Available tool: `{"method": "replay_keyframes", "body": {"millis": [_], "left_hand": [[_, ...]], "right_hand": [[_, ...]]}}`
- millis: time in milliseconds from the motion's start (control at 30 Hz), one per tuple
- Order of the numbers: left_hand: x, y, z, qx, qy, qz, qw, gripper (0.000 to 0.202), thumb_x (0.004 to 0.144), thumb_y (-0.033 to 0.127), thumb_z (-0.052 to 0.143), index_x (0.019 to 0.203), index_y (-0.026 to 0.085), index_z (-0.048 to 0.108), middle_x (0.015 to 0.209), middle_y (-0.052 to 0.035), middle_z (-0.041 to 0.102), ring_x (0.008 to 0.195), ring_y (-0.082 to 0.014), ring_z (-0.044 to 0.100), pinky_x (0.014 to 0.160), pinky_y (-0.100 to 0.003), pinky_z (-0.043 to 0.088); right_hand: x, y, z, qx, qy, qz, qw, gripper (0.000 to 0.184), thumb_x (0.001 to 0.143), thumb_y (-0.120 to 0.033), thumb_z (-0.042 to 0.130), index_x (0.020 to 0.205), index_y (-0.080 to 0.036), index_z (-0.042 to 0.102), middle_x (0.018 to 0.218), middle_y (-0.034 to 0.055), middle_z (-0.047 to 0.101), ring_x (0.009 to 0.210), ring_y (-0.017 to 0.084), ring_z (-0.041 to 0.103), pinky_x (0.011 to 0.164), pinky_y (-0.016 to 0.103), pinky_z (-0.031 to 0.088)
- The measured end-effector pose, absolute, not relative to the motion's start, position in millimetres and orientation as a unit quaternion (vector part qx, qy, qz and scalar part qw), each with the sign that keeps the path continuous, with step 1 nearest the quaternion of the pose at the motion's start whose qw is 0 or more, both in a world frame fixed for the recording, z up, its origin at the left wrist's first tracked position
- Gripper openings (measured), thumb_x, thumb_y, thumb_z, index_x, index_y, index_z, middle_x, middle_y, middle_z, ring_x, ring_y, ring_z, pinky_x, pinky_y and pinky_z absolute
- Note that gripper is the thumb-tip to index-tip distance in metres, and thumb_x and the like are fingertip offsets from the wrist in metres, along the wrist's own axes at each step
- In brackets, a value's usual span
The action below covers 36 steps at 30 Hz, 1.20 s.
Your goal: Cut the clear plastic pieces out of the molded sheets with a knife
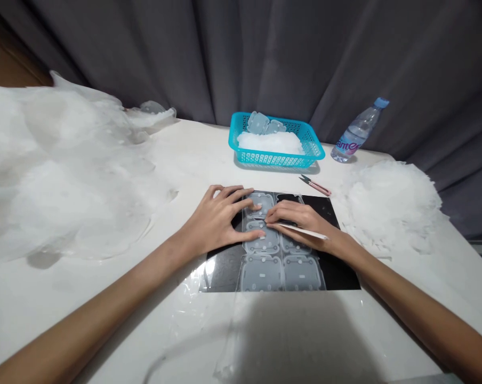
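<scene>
Crossing plastic sheet (262, 269) edge — left hand (220, 220)

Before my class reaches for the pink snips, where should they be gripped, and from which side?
Probably best by the pink handle, from above on the near right side. The snips lie flat on the table, their dark blades pointing to the far left, so the handle end is nearer. The right hand, closest by, holds a white tool.

frosted plastic sheet (262, 272); glossy black mat (339, 278); smooth plastic basket (273, 158); clear, shiny plastic bottle (353, 137); matt cloth curtain (249, 53).
</scene>
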<state>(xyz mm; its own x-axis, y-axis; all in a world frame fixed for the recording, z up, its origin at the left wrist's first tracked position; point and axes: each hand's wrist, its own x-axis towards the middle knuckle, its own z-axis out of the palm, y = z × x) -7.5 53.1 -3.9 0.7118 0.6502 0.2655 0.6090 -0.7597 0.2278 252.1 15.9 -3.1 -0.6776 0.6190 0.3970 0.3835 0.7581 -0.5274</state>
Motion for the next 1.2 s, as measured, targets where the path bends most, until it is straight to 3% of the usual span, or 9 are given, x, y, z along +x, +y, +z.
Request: {"method": "replay_keyframes", "body": {"millis": [233, 467, 800, 933, 1033, 1133, 1200], "left_hand": [[-8, 52, -4, 0.924, 0.344, 0.159, 0.054, 0.069, 0.089, 0.081, 0.056, 0.127, 0.026, 0.071, 0.157, -0.01, 0.057, 0.144, -0.0356, 0.051, 0.115, -0.054, 0.031], [-9, 52, -4, 0.921, 0.35, 0.158, 0.068, 0.066, 0.09, 0.08, 0.058, 0.126, 0.026, 0.071, 0.157, -0.0092, 0.057, 0.144, -0.0353, 0.05, 0.117, -0.055, 0.03], [-9, 53, -8, 0.917, 0.351, 0.162, 0.094, 0.067, 0.089, 0.079, 0.059, 0.126, 0.024, 0.069, 0.158, -0.0095, 0.055, 0.146, -0.0346, 0.047, 0.119, -0.053, 0.031], [-9, 52, -6, 0.915, 0.353, 0.165, 0.109, 0.064, 0.091, 0.077, 0.06, 0.128, 0.025, 0.065, 0.159, -0.0103, 0.051, 0.144, -0.0359, 0.046, 0.118, -0.054, 0.033], [-10, 44, -6, 0.884, 0.414, 0.194, 0.102, 0.071, 0.087, 0.079, 0.062, 0.128, 0.021, 0.06, 0.14, -0.016, 0.057, 0.126, -0.0356, 0.054, 0.106, -0.052, 0.045], [-11, 34, -8, 0.834, 0.498, 0.219, 0.092, 0.066, 0.084, 0.082, 0.062, 0.103, 0.019, 0.061, 0.102, -0.0104, 0.062, 0.099, -0.0318, 0.057, 0.088, -0.049, 0.051], [-10, 28, -12, 0.821, 0.508, 0.228, 0.129, 0.057, 0.09, 0.078, 0.058, 0.092, 0.021, 0.061, 0.093, -0.0072, 0.062, 0.095, -0.0296, 0.057, 0.085, -0.046, 0.05]], "right_hand": [[261, 14, 3, -0.3, -0.908, 0.181, 0.231, 0.015, 0.109, -0.022, 0.048, 0.107, -0.019, 0.063, 0.11, 0.0111, 0.07, 0.104, 0.022, 0.067, 0.088, 0.036, 0.055], [258, 12, 5, -0.3, -0.885, 0.226, 0.275, 0.009, 0.107, -0.022, 0.054, 0.106, -0.02, 0.063, 0.107, 0.0091, 0.07, 0.099, 0.02, 0.068, 0.088, 0.035, 0.056], [243, 15, -6, -0.281, -0.902, 0.161, 0.286, 0.01, 0.107, -0.02, 0.053, 0.109, -0.02, 0.062, 0.107, 0.0092, 0.072, 0.106, 0.022, 0.069, 0.092, 0.037, 0.057], [234, 13, -5, -0.324, -0.894, 0.125, 0.283, 0.019, 0.108, -0.023, 0.052, 0.124, -0.018, 0.061, 0.12, 0.0126, 0.068, 0.113, 0.023, 0.069, 0.096, 0.038, 0.058], [232, 15, -2, -0.351, -0.896, 0.117, 0.243, 0.029, 0.109, -0.028, 0.051, 0.136, -0.019, 0.057, 0.127, 0.0143, 0.064, 0.115, 0.024, 0.069, 0.097, 0.04, 0.06], [232, 20, 1, -0.331, -0.915, 0.094, 0.21, 0.024, 0.11, -0.026, 0.047, 0.128, -0.019, 0.062, 0.119, 0.0127, 0.066, 0.112, 0.024, 0.069, 0.094, 0.041, 0.06], [233, 23, 2, -0.317, -0.92, 0.071, 0.22, 0.022, 0.111, -0.026, 0.046, 0.124, -0.019, 0.063, 0.115, 0.0122, 0.068, 0.11, 0.024, 0.069, 0.092, 0.04, 0.06]]}}
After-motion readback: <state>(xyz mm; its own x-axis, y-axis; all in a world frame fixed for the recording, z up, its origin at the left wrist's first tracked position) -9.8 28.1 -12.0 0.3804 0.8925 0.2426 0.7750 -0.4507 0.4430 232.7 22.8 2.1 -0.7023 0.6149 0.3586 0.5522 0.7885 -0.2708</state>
